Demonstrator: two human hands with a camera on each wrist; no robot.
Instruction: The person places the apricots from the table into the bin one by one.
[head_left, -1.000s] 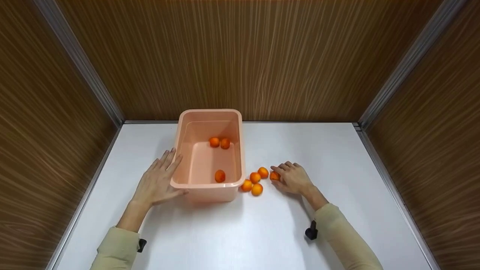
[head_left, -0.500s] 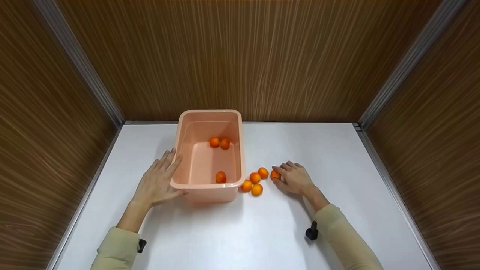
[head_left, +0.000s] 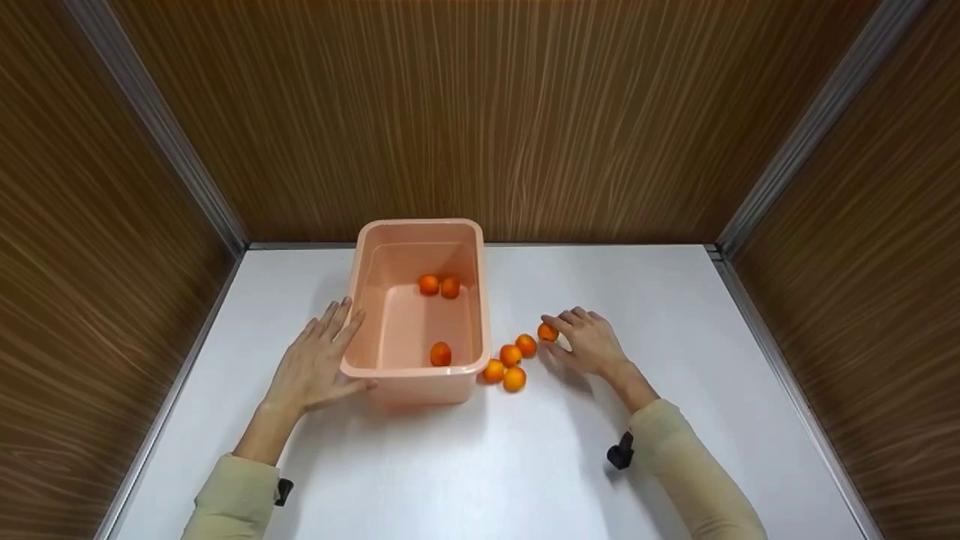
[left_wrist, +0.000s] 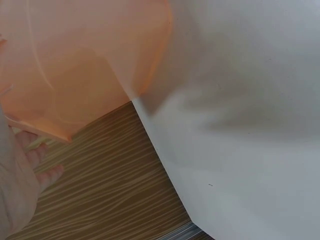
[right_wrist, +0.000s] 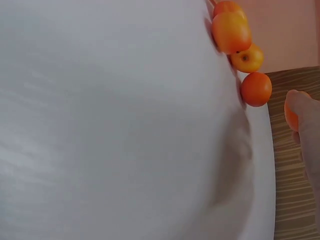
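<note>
The right hand (head_left: 592, 343) has lifted one orange (head_left: 547, 332) off the table (head_left: 675, 315) — fingers pinching it, beside four loose oranges (head_left: 511, 355); the left hand (head_left: 315, 364), fingers straight, steadies the tub (head_left: 416, 371).

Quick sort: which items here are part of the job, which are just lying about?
In use:
- right hand, pinching a small orange fruit
- left hand, resting against the pink plastic tub
- four loose orange fruits on the table
- three orange fruits inside the tub

Lying about:
- white table
- wood-grain walls
</note>
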